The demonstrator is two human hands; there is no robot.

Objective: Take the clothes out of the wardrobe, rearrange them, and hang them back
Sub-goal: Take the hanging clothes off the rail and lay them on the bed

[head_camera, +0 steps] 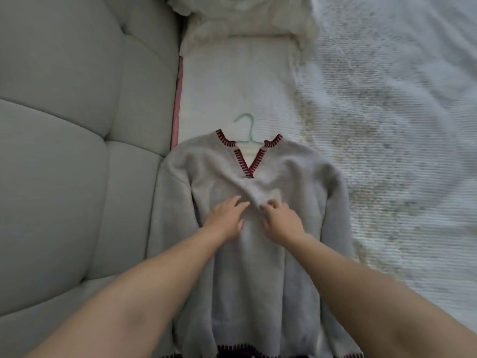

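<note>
Sweater (pixel 258 254) in pale grey, trimmed with dark red stitching at the V-neck and hem, lies flat and face up on the bed (pixel 232 86), on a mint-green hanger (pixel 246 130) whose hook pokes out above the collar. Both hands rest on the chest of the garment, close together but not touching. The left hand (pixel 227 218) lies palm down with fingers relaxed and spread on the knit. The right hand (pixel 280 218) has its fingers bent at the fabric, where a fold rises between the two hands; whether it actually pinches the cloth cannot be told.

The sweater's left sleeve runs along the edge of the bed, right against the padded grey headboard (pixel 64 151), with a pink strip (pixel 176 104) showing in the seam there. Its right sleeve lies beside a rumpled white blanket (pixel 400 125) that covers the right part of the bed. Beyond the hook, a bare stretch of sheet reaches up to a fluffy cream throw (pixel 245 21) at the far end.
</note>
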